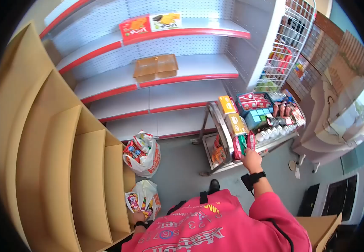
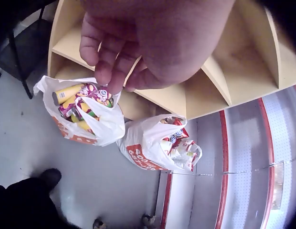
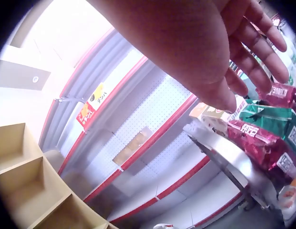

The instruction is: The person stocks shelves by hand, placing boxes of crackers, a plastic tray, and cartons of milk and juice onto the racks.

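My left hand (image 1: pixel 138 217) hangs at the rim of a white plastic bag (image 1: pixel 143 197) full of snack packets on the floor. In the left wrist view its fingers (image 2: pixel 109 78) droop loosely over the bag's (image 2: pixel 102 121) opening, with nothing plainly held. My right hand (image 1: pixel 250 157) reaches to the front of a metal cart (image 1: pixel 221 126). Its fingers (image 3: pixel 262 76) are straight, just short of the red packs (image 3: pixel 262 140) and a green pack (image 3: pixel 276 119) standing in the cart's end. The same red pack (image 1: pixel 250 140) shows at my fingertips in the head view.
A second filled white bag (image 1: pixel 142 153) sits further along the floor beside a tan wooden shelf unit (image 1: pixel 64 159). White shelves with red edges (image 1: pixel 182 80) hold a cardboard tray (image 1: pixel 155 66). A wire rack (image 1: pixel 287 38) of goods stands behind the cart.
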The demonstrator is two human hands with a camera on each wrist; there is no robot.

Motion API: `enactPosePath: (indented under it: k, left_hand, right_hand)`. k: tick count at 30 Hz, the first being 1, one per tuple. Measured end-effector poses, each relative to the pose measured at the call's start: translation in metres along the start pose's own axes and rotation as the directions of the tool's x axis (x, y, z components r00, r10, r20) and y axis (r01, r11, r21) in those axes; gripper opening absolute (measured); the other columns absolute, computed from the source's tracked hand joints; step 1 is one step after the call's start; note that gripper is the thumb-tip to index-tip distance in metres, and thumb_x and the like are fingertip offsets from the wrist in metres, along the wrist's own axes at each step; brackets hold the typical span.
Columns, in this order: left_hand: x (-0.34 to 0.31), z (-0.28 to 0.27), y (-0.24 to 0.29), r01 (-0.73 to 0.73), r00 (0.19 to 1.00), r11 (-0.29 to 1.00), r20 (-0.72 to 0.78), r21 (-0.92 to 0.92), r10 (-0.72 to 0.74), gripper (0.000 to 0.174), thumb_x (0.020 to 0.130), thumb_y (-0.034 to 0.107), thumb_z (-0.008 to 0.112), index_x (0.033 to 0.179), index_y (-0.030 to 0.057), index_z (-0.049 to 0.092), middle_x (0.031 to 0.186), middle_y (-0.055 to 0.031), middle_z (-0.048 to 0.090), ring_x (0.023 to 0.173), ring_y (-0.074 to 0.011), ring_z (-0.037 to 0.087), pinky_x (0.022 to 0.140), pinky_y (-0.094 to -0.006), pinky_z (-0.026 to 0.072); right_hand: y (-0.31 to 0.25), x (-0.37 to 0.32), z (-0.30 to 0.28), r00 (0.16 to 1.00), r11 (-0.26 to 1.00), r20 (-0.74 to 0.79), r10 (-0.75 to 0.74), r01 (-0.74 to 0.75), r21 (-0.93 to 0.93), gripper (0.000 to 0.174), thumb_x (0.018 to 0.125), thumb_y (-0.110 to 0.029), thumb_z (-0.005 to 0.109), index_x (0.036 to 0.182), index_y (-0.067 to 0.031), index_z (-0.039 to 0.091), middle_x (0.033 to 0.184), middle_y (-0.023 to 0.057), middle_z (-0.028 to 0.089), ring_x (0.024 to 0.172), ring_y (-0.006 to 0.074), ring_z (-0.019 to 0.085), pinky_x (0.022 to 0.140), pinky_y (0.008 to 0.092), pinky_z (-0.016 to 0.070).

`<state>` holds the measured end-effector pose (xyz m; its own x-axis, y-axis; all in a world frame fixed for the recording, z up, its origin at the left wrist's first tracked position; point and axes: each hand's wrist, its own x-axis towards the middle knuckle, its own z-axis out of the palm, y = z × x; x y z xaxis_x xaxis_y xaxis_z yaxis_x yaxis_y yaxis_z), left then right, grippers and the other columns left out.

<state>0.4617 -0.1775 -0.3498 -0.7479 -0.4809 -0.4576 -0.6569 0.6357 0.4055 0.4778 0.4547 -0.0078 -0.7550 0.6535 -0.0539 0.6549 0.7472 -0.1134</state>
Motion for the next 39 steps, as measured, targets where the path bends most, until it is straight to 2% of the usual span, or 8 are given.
enactPosePath:
  k: [8,9,12,14,17,34,36,39]
  left_hand:
    - [-0.013,0.019,0.081,-0.261,0.965,0.962,0.008,0.081,0.261,0.022,0.074,0.017,0.054,0.073,-0.0023,0.064,0.063,-0.0190,0.062,0.053,-0.0296,0.061,0.052,-0.0402,0.0485]
    - [-0.076,-0.013,0.146,-0.046,0.983,0.967,0.161,-0.250,0.089,0.021,0.074,0.016,0.056,0.073,-0.0033,0.063,0.064,-0.0205,0.062,0.056,-0.0313,0.061,0.055,-0.0408,0.0485]
    - [-0.034,0.045,0.128,-0.362,0.930,0.932,0.066,-0.022,0.362,0.020,0.074,0.015,0.056,0.072,-0.0032,0.063,0.062,-0.0199,0.061,0.051,-0.0302,0.060,0.050,-0.0391,0.0478]
    - [-0.031,0.068,0.133,-0.764,0.626,0.594,0.069,0.251,0.777,0.019,0.074,0.015,0.056,0.072,-0.0031,0.062,0.060,-0.0201,0.060,0.049,-0.0296,0.060,0.049,-0.0394,0.0469]
    - [-0.175,0.016,0.278,-0.247,0.962,0.955,0.080,-0.164,0.262,0.019,0.072,0.015,0.058,0.073,-0.0030,0.063,0.066,-0.0223,0.061,0.061,-0.0352,0.061,0.060,-0.0414,0.0481]
    - [-0.152,0.130,0.221,-0.489,0.847,0.872,-0.220,0.035,0.484,0.027,0.077,0.022,0.051,0.082,-0.0013,0.064,0.067,-0.0178,0.063,0.073,-0.0341,0.063,0.072,-0.0413,0.0499]
    - [-0.181,0.111,0.222,-0.008,1.000,0.997,0.005,0.075,0.008,0.028,0.078,0.021,0.050,0.078,-0.0037,0.063,0.064,-0.0196,0.062,0.071,-0.0347,0.063,0.070,-0.0411,0.0509]
    - [-0.263,0.063,0.305,-0.053,0.997,0.990,-0.044,0.130,0.059,0.030,0.078,0.022,0.048,0.075,-0.0047,0.061,0.070,-0.0230,0.062,0.073,-0.0369,0.062,0.068,-0.0432,0.0498]
  right_hand:
    - [0.062,0.032,-0.009,0.995,0.996,-0.024,0.093,-0.093,0.014,0.029,0.075,-0.032,0.060,0.093,-0.0093,0.062,0.083,0.0151,0.064,0.078,0.0320,0.062,0.068,0.0431,0.0493]
    - [0.072,0.035,-0.014,0.996,0.996,-0.031,0.089,-0.089,0.012,0.028,0.075,-0.031,0.060,0.091,-0.0086,0.062,0.084,0.0143,0.065,0.079,0.0313,0.063,0.068,0.0423,0.0497]
    - [0.102,0.056,-0.021,0.996,0.997,-0.030,0.082,-0.082,0.002,0.028,0.076,-0.031,0.062,0.091,-0.0074,0.061,0.086,0.0123,0.065,0.082,0.0294,0.063,0.070,0.0406,0.0502]
    - [0.119,0.072,-0.026,0.994,0.995,-0.046,0.095,-0.094,0.025,0.028,0.075,-0.031,0.062,0.091,-0.0079,0.061,0.086,0.0127,0.065,0.082,0.0293,0.063,0.069,0.0407,0.0501]
    - [0.138,0.097,-0.031,0.993,0.993,-0.058,0.105,-0.102,0.056,0.028,0.075,-0.031,0.063,0.092,-0.0090,0.062,0.087,0.0132,0.065,0.082,0.0294,0.063,0.069,0.0407,0.0499]
    - [0.152,0.217,-0.004,0.979,0.970,-0.095,-0.181,0.193,0.146,0.022,0.074,-0.031,0.063,0.079,-0.0088,0.063,0.074,0.0134,0.064,0.069,0.0312,0.063,0.060,0.0415,0.0501]
    - [0.153,0.220,-0.002,0.986,0.975,-0.056,-0.158,0.165,0.149,0.023,0.074,-0.031,0.064,0.082,-0.0098,0.065,0.075,0.0134,0.064,0.071,0.0312,0.063,0.061,0.0414,0.0499]
    - [0.159,0.225,0.005,0.987,0.975,-0.007,-0.159,0.158,0.158,0.024,0.073,-0.031,0.064,0.084,-0.0094,0.065,0.076,0.0138,0.064,0.072,0.0311,0.063,0.062,0.0413,0.0502]
